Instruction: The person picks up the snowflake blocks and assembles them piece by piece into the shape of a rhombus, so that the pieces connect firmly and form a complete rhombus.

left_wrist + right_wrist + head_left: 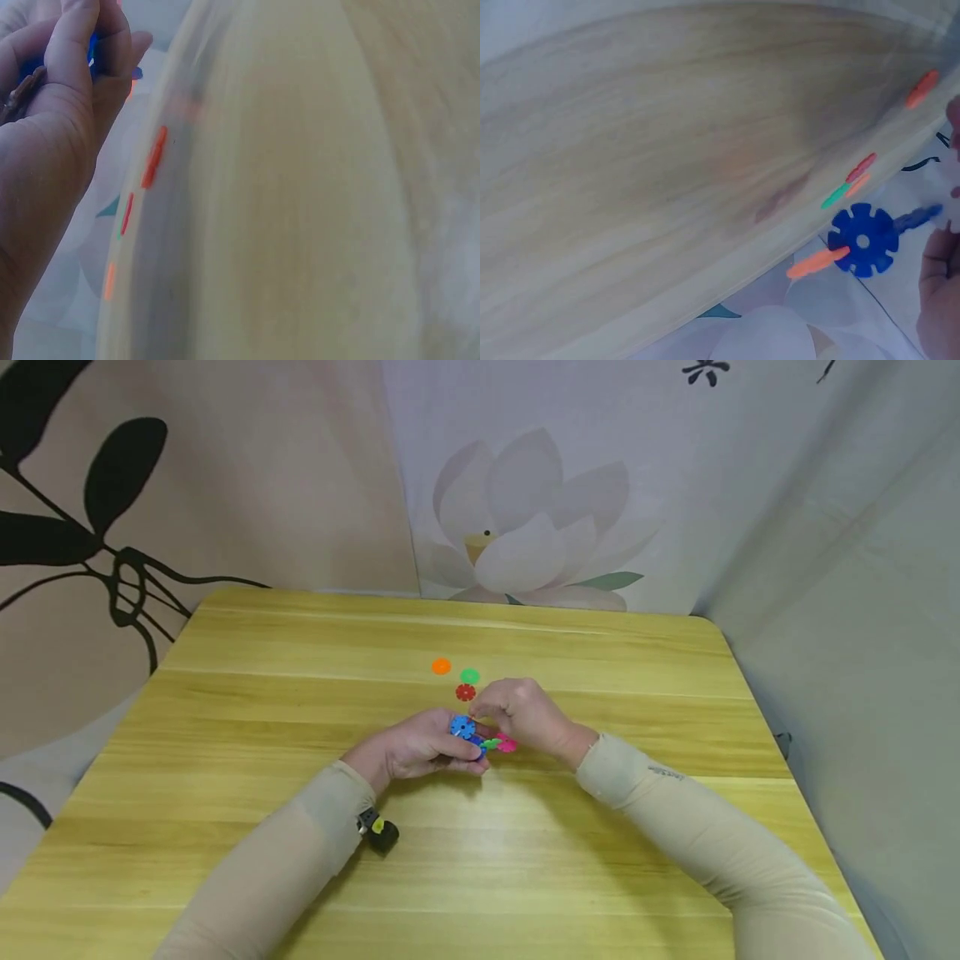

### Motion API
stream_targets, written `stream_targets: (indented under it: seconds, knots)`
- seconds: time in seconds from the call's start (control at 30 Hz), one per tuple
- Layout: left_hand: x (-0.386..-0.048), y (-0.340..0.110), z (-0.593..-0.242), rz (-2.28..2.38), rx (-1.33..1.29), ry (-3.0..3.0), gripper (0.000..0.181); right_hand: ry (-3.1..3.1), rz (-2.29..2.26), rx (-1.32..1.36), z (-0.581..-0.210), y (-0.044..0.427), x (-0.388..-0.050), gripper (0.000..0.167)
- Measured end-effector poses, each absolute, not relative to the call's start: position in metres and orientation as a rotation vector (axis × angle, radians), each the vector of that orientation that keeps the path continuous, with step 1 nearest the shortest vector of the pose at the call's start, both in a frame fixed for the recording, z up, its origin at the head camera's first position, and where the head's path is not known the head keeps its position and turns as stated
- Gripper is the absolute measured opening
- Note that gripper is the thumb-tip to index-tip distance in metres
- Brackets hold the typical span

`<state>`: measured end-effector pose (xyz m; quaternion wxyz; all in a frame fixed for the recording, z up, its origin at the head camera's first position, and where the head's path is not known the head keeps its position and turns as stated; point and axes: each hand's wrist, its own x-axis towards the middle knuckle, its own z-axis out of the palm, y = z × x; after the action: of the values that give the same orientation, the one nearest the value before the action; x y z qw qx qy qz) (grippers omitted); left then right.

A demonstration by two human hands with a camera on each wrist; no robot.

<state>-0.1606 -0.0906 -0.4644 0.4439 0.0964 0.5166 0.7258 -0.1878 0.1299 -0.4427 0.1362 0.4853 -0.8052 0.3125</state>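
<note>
My left hand (427, 746) holds a cluster of joined, notched plastic discs. In it are a light blue disc (462, 727), a darker blue disc (477, 745), a green disc (491, 744) and a pink disc (507, 742). Above the cluster, my right hand (525, 714) bends its fingers and seems to pinch a small orange disc, mostly covered by the fingertips. In the right wrist view, a blue disc (862, 240) has an orange disc (817, 262) slotted into its edge. Curled fingers hide part of the cluster in the left wrist view.
Loose discs lie on the wooden table (247, 735) just beyond the hands: an orange disc (441, 667), a green disc (469, 676) and a red notched disc (466, 692). A printed curtain (540, 485) hangs behind the table's far edge.
</note>
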Motion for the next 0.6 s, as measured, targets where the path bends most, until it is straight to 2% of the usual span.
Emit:
stream_targets:
  seconds: [0.13, 0.2, 0.33, 0.43, 0.6]
  knots:
    - [-0.163, -0.092, -0.466, 1.763, 0.300, 1.268, 0.049, -2.412, 0.883, 1.456, -0.435, 0.133, -0.189, 0.013]
    - [-0.164, -0.094, -0.465, 1.745, 0.321, 1.253, 0.053, -2.559, 0.910, 1.450, -0.425, 0.136, -0.192, 0.018]
    - [-0.165, -0.096, -0.464, 1.746, 0.308, 1.218, 0.063, -2.946, 1.012, 1.193, -0.407, 0.145, -0.209, 0.031]
    - [-0.164, -0.099, -0.463, 1.767, 0.284, 1.194, 0.067, -3.132, 1.000, 1.012, -0.407, 0.144, -0.228, 0.034]
    - [-0.162, -0.104, -0.463, 1.782, 0.293, 1.154, 0.067, -3.275, 0.692, 1.179, -0.420, 0.124, -0.251, 0.036]
